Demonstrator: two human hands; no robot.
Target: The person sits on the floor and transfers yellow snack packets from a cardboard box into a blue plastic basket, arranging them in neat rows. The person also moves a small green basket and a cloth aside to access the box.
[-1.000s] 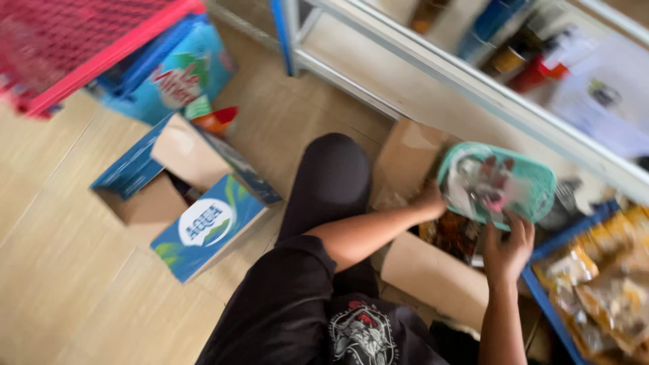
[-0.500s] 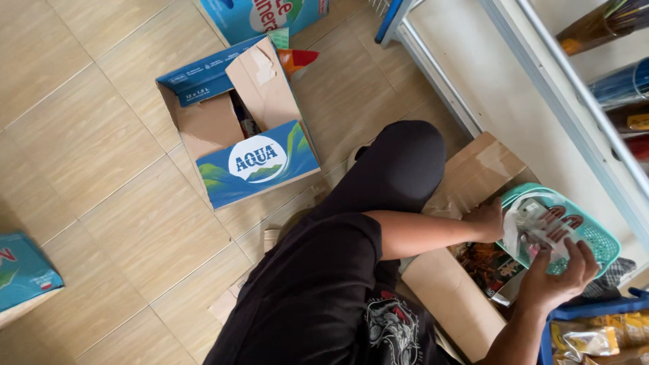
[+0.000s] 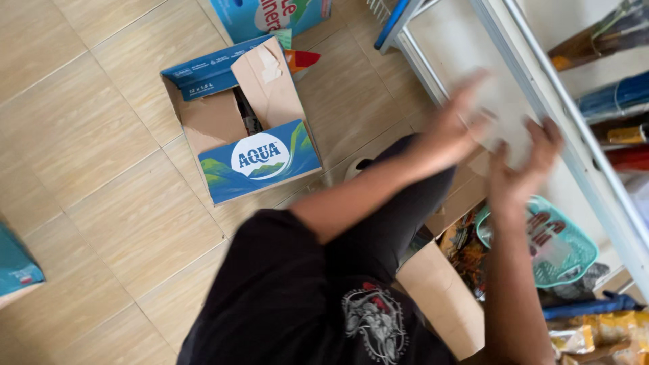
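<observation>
My left hand [image 3: 449,132] was raised in front of the white shelf frame [image 3: 541,108], fingers spread and blurred, holding nothing. My right hand [image 3: 524,165] hung just beside it, also spread and empty, palm turned toward the left one. Neither touched anything I could make out. Below the right hand, the teal plastic basket [image 3: 574,253] lay on its own, apart from both hands, with a red-and-white packet inside it. The basket rested over the open brown cardboard box [image 3: 439,297] next to my knee, where dark snack packets showed at the box's mouth. Further right, yellow packets [image 3: 602,334] filled the bottom corner. My black trousers and printed shirt took up the middle of the view. Out to the left on the tiled floor [image 3: 88,135] stood an open blue-and-white carton [image 3: 247,122], flaps up, a dark bottle inside. Another blue carton [image 3: 270,13] sat behind it.
</observation>
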